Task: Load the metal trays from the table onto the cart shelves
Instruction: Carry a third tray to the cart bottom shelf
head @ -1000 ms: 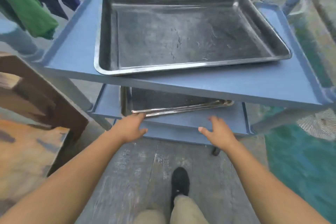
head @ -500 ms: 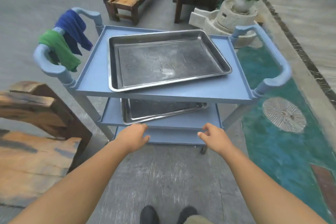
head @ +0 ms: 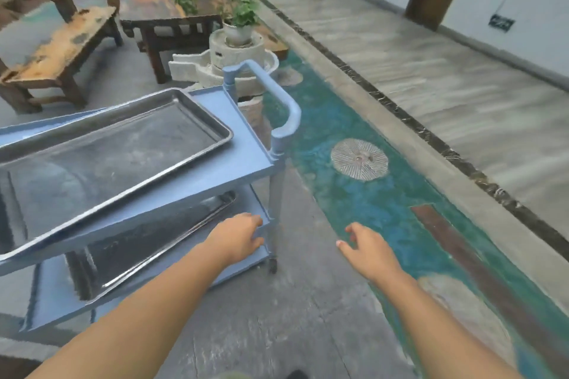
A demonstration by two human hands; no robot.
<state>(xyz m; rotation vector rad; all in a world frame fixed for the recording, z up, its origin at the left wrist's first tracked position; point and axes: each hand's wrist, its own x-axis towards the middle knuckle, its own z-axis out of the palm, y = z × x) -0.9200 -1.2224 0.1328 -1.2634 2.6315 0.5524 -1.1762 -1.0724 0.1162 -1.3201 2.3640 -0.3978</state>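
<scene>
A blue three-shelf cart (head: 246,166) fills the left of the view. One large metal tray (head: 101,160) lies on its top shelf. A second metal tray (head: 147,243) lies on the middle shelf, partly hidden by the shelf above. My left hand (head: 237,238) hovers in front of the middle shelf's right corner with relaxed fingers and holds nothing. My right hand (head: 366,251) hangs empty over the floor to the right of the cart, fingers loosely spread.
The cart's right handle (head: 277,98) arches above its end. Behind it stand a stone millstone with a potted plant (head: 237,46), a dark wooden table (head: 163,21) and a wooden bench (head: 58,49). Teal painted floor with a round stone inlay (head: 358,158) runs to the right.
The view has swung to the right, so the cart now sits at the left. Both hands have drawn back from the middle shelf; my right hand is now off the cart, over the floor.
</scene>
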